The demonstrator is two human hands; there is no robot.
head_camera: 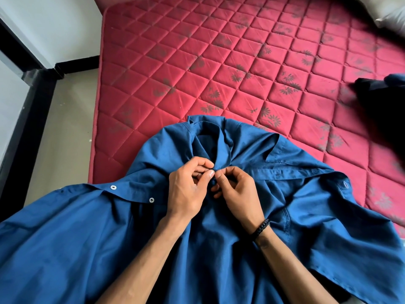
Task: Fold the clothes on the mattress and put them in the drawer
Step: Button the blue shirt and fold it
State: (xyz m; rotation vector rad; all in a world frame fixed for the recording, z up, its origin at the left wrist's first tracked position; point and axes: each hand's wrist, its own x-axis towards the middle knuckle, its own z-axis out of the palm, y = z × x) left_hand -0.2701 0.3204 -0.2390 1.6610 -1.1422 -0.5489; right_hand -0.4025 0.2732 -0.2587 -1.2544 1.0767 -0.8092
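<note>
Red quilted mattress [219, 62] fills most of the room's floor here, pushed near a white wall with dark trim, and a blue shirt [109, 249] lies spread over its near edge, collar pointing away from the person. Both hands meet at the top of the shirt front, just below the collar. The left hand [186, 189] pinches the fabric edge between thumb and curled fingers; the right hand [236, 189], with a dark braided band on its wrist, pinches the opposite edge, fingertips almost touching the left thumb. It looks like the top button is being done up, though the button itself is hidden under the fingers.

To the left of the grip, 2 silver snaps [113, 187] show along the loose placket, unfastened. To the right of the grip the other placket runs flat, with buttonholes showing. Far off to the right and beyond the hands sits a heap of dark clothes [381, 102], well apart from the shirt.

The shirt looks light, thin and limp, creasing wherever it is tugged, so it will sag if lifted by 1 point. I would judge the shoulders or collar ends the best places to take it for folding.
</note>
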